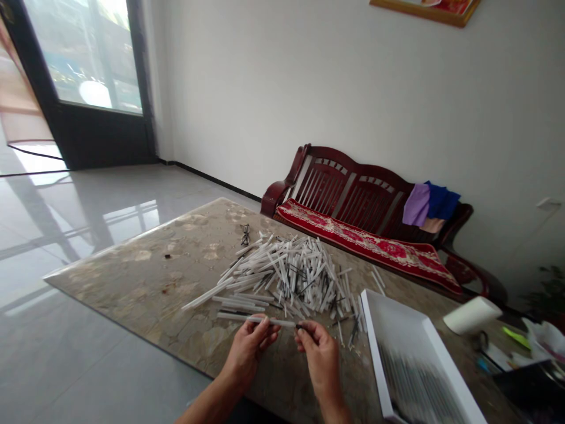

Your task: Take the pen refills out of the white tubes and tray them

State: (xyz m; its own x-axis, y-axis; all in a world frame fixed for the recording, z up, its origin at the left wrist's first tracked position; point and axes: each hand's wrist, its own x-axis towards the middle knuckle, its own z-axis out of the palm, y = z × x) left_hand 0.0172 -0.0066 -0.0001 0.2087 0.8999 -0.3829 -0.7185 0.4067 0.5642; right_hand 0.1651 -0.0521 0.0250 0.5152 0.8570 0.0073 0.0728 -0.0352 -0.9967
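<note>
Left hand point(248, 346) pinching pale tube point(281, 323), lower centre of frame; right hand point(318, 348) pinching its dark end point(299, 327). Tube pile point(304, 268) just beyond, centre; white box point(397, 318), lower right.

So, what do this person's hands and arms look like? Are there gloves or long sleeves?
No gloves! The left hand and right hand are both bare, with ordinary fingers and thumbs. The left forearm is bare too, and no sleeve shows on the bit of right forearm in the picture. I can't see a watch or bracelet on either wrist.
</note>
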